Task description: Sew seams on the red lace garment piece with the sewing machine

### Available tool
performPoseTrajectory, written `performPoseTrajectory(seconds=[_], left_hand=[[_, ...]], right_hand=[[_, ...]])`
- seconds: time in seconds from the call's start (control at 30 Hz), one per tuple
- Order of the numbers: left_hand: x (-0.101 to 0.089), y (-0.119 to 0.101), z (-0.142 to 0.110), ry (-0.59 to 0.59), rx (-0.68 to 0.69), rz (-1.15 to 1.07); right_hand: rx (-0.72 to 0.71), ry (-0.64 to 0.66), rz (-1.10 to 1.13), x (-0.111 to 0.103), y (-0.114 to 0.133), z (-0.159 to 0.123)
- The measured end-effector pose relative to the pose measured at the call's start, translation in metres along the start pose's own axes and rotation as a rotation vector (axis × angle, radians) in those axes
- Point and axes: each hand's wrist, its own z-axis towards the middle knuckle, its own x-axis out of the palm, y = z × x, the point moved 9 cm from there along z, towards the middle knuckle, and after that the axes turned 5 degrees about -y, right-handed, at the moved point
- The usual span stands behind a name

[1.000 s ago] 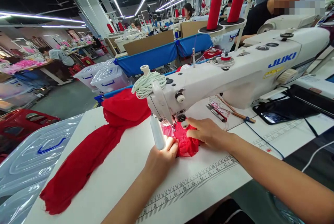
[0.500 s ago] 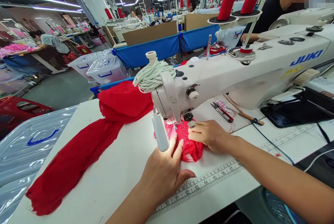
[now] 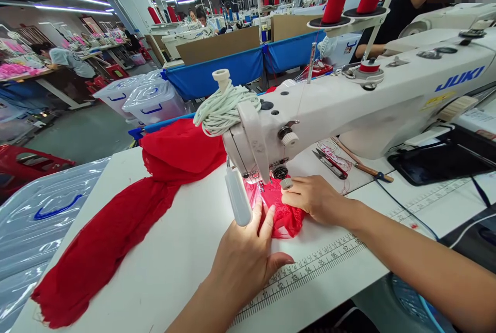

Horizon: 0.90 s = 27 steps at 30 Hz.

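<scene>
A small piece of red lace [image 3: 284, 214] lies under the needle of a white JUKI sewing machine [image 3: 349, 100]. My left hand [image 3: 248, 255] rests flat on the white table, fingers stretched out, fingertips touching the lace's left edge beside the machine's lit lamp [image 3: 237, 197]. My right hand [image 3: 313, 197] lies on the lace's right side with fingers curled, pressing it down next to the presser foot. A long strip of red fabric [image 3: 127, 219] trails from behind the machine head to the table's front left.
Scissors [image 3: 329, 161] and a pencil-like tool [image 3: 364, 167] lie behind my right hand. A black tablet [image 3: 437, 162] sits at right. Printed ruler [image 3: 310, 268] runs along the table's front. Clear plastic bins [image 3: 46, 219] stand at left. A person sits behind the machine.
My left hand has gone from curled against the lace to flat with fingers spread, sliding slightly toward me. The right hand stays on the lace. The camera shifted a little.
</scene>
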Motion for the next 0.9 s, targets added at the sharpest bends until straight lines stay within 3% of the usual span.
performPoseTrajectory(seconds=[0.5, 0.9], left_hand=[[0.001, 0.005, 0.001, 0.013, -0.027, 0.029], [0.005, 0.010, 0.002, -0.007, -0.029, 0.101]], right_hand=[[0.008, -0.008, -0.007, 0.000, -0.002, 0.000], [0.098, 0.077, 0.024, 0.007, -0.008, 0.000]])
